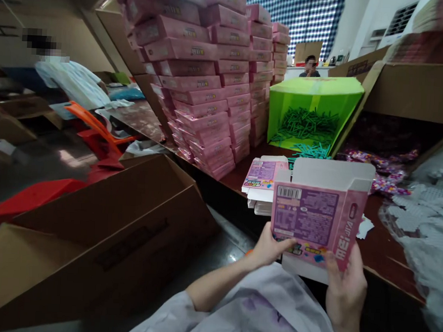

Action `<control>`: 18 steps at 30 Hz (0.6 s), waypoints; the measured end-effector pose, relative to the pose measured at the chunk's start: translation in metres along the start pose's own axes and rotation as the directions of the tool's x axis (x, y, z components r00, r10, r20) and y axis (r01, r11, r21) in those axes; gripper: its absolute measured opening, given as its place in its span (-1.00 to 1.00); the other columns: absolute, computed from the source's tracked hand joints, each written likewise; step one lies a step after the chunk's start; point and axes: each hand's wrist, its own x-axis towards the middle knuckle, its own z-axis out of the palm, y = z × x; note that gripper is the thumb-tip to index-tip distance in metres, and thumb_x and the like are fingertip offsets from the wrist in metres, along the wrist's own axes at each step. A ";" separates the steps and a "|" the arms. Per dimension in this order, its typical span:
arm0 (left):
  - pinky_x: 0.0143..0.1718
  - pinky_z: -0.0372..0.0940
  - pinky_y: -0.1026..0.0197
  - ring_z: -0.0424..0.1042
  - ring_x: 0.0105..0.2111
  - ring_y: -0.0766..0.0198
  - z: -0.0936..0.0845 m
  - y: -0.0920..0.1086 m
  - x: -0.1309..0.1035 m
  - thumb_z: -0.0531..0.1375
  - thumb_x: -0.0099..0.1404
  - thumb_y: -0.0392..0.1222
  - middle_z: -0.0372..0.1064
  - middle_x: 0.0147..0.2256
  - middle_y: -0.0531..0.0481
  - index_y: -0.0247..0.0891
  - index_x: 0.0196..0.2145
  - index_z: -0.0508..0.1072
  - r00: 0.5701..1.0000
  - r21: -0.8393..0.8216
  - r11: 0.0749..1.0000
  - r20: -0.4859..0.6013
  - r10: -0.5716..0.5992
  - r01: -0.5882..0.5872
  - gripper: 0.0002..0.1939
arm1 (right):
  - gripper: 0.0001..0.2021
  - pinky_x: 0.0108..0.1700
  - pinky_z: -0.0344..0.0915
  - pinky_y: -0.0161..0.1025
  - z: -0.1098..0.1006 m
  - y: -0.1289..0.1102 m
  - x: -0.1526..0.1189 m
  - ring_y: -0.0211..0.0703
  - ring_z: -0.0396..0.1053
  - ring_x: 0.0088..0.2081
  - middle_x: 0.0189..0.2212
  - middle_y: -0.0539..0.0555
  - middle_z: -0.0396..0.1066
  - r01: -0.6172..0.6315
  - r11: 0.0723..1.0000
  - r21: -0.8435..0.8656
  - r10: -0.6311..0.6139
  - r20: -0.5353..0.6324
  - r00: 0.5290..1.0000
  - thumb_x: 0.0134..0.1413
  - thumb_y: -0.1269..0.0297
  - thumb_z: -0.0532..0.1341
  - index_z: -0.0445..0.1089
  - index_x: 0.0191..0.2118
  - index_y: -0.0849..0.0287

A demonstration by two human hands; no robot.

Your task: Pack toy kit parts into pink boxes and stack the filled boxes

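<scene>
Both my hands hold a pink and purple printed carton [304, 215] upright above my lap, its white top flaps standing open. My left hand [271, 245] grips the lower left edge, thumb across the printed face. At the lower right side my right hand [345, 281] is closed round the edge, thumb on the front. Fingers behind the carton are hidden. Just behind it, on the table's edge, lies a stack of flat pink cartons [263, 175]. Loose teal sticks [311, 151] show past the carton's top.
Tall stacks of pink boxes [198, 51] line the table's left. A green bin [278, 114] holds green sticks. Colourful small packets [391, 180] and a plastic bag of white pieces [423, 211] lie right. A large open cardboard box [128, 240] stands left. Two other people are farther off.
</scene>
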 end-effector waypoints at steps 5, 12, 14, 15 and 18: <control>-0.18 0.31 0.15 0.39 -0.24 0.16 0.010 -0.025 0.004 -0.06 0.29 0.39 0.43 -0.30 -0.05 -0.21 -0.26 0.45 0.985 -0.068 0.993 -0.151 0.081 -0.092 -0.39 | -0.36 -0.35 0.44 -0.15 0.001 0.018 -0.018 0.10 0.50 -0.35 -0.37 0.21 0.56 -0.216 0.968 -0.130 0.205 -0.092 0.974 -0.21 -0.24 0.34 0.50 -0.19 0.29; -0.41 0.18 0.30 0.25 -0.45 0.34 0.000 -0.055 0.001 0.16 0.14 0.39 0.29 -0.45 0.05 -0.30 -0.39 0.36 0.989 0.030 0.989 0.009 -0.148 0.148 -0.41 | -0.38 -0.38 0.48 -0.11 -0.051 0.068 0.002 0.12 0.52 -0.35 -0.27 0.24 0.56 -0.437 0.898 0.056 0.429 0.109 0.896 -0.26 -0.14 0.42 0.50 -0.18 0.31; -0.32 0.26 0.27 0.37 -0.34 0.26 0.005 -0.059 0.000 0.20 0.16 0.32 0.40 -0.32 -0.02 -0.30 -0.20 0.41 0.980 0.053 0.987 0.121 -0.160 0.154 -0.42 | -0.32 -0.35 0.49 -0.11 -0.059 0.075 0.011 0.11 0.52 -0.29 -0.16 0.25 0.54 -0.388 0.920 0.052 0.389 -0.013 0.921 -0.23 -0.09 0.41 0.45 -0.02 0.30; -0.23 0.29 0.23 0.41 -0.23 0.20 0.008 -0.057 0.002 0.23 0.16 0.27 0.42 -0.20 -0.07 -0.28 -0.05 0.39 0.983 0.049 0.993 0.144 -0.115 0.109 -0.40 | -0.27 -0.30 0.49 -0.11 -0.060 0.075 0.012 0.10 0.51 -0.23 -0.09 0.24 0.51 -0.357 0.933 0.045 0.358 -0.012 0.934 -0.22 -0.05 0.42 0.39 0.07 0.27; 0.06 0.23 0.17 0.34 0.05 0.12 0.016 -0.044 0.018 0.23 0.22 0.14 0.31 0.11 -0.12 -0.17 0.22 0.22 0.991 0.054 0.992 0.074 0.107 -0.111 -0.31 | -0.08 -0.13 0.46 -0.13 -0.051 0.067 0.009 0.07 0.44 -0.02 0.12 0.16 0.36 -0.246 0.966 0.081 0.234 0.134 0.963 -0.18 0.07 0.43 0.07 0.32 0.05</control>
